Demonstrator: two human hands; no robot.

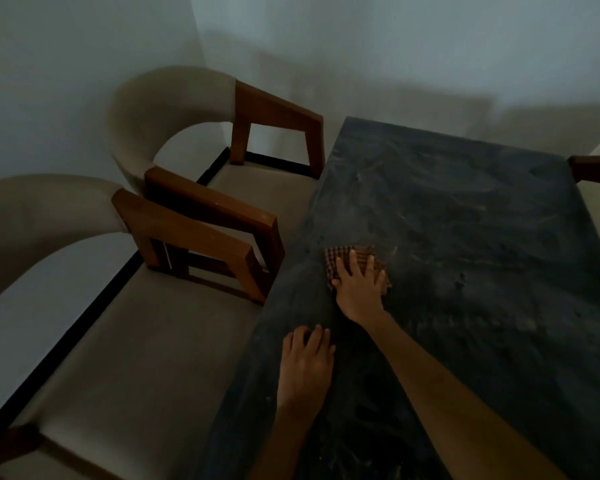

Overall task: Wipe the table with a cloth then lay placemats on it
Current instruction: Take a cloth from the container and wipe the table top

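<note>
A dark marbled table (pixel 465 220) runs from the lower middle toward the far right. On it, near the left edge, lies a brown checked cloth (pixel 362 253). My right hand (pixel 359 284) presses flat on the cloth with fingers spread, covering most of it. My left hand (pixel 305 365) rests on the table closer to me, by the left edge, fingers slightly bent and holding nothing. No placemats are in view.
Two beige upholstered chairs with brown wooden arms stand along the table's left side, one near (pixel 187 244) and one farther (pixel 278 116). Another wooden chair arm (pixel 593 171) shows at the table's right edge. Pale walls enclose the corner behind.
</note>
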